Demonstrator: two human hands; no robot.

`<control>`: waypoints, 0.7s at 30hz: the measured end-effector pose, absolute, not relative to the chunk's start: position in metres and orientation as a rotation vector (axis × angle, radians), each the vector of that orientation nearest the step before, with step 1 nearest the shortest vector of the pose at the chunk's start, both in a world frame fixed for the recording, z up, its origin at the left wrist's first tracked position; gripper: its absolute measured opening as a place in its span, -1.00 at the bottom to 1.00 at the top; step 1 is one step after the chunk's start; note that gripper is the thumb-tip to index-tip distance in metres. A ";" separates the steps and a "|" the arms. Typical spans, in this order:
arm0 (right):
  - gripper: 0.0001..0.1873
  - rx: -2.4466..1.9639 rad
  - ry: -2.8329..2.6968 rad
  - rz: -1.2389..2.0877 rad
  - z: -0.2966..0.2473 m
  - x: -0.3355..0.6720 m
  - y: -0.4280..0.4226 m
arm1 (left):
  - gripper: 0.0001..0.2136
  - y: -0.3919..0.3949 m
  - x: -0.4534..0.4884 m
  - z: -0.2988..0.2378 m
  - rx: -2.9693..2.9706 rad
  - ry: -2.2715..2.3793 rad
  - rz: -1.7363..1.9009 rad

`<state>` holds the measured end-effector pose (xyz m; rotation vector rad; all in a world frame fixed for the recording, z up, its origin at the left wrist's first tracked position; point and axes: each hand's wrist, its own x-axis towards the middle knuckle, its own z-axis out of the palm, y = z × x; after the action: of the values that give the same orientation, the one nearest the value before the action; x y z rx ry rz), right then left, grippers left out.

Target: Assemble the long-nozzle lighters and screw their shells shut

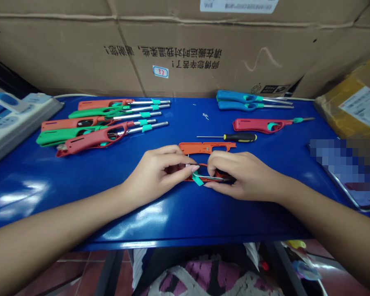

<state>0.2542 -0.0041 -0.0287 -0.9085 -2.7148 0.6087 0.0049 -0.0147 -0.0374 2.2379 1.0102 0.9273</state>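
Observation:
At the middle of the table both my hands are on an opened orange gas lighter point(205, 178), its lower half lying with the inside up. My left hand point(160, 168) pinches a small inner part of it between thumb and fingers; the part is mostly hidden. My right hand point(249, 174) is closed around the lighter's right end, where a metal tube shows. A teal trigger piece point(197, 178) and a pale wire point(208, 177) sit between the hands. Just behind lies the loose orange shell half point(194, 148).
A screwdriver point(240, 137) lies behind the shell. Several red, orange and green lighters point(89, 137) are left; two blue ones point(237, 106) and a red one point(255, 125) right. Cardboard box point(80, 53), power strip point(15, 119) and taped parcel point(354, 98) border the table.

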 end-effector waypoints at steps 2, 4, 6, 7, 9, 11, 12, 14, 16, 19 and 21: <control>-0.83 -0.912 -2.722 0.609 -0.028 0.254 -0.005 | -0.87 -0.014 0.005 -0.037 2.214 1.014 0.918; -0.82 -0.904 -2.721 0.601 -0.027 0.254 -0.005 | -0.86 -0.014 0.005 -0.037 2.195 1.015 0.890; -0.81 -0.895 -2.713 0.581 -0.027 0.254 -0.005 | -0.85 -0.014 0.005 -0.037 2.180 1.016 0.858; -0.80 -0.893 -2.710 0.568 -0.027 0.254 -0.004 | -0.85 -0.014 0.005 -0.037 2.169 1.018 0.846; -0.82 -0.897 -2.701 0.542 -0.028 0.256 -0.003 | -0.84 -0.014 0.005 -0.037 2.127 1.034 0.822; -0.84 -0.901 -2.690 0.527 -0.029 0.259 -0.003 | -0.82 -0.014 0.005 -0.037 2.062 1.067 0.804; -0.86 -0.893 -2.685 0.529 -0.029 0.260 -0.003 | -0.81 -0.014 0.005 -0.037 2.030 1.083 0.798; -0.86 -0.859 -2.675 0.540 -0.028 0.261 -0.002 | -0.80 -0.015 0.005 -0.037 1.981 1.105 0.791; -0.83 -0.825 -2.670 0.544 -0.027 0.262 -0.002 | -0.79 -0.015 0.005 -0.037 1.958 1.113 0.794; -0.76 -0.814 -2.699 0.511 -0.025 0.261 -0.002 | -0.80 -0.016 0.006 -0.037 1.941 1.124 0.802; -0.77 -0.805 -2.736 0.453 -0.024 0.261 -0.002 | -0.81 -0.016 0.006 -0.037 1.935 1.130 0.807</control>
<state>0.2611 -0.0019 -0.0243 -0.8049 -2.7365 0.4531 0.0062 -0.0159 -0.0367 1.9352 1.1303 0.8068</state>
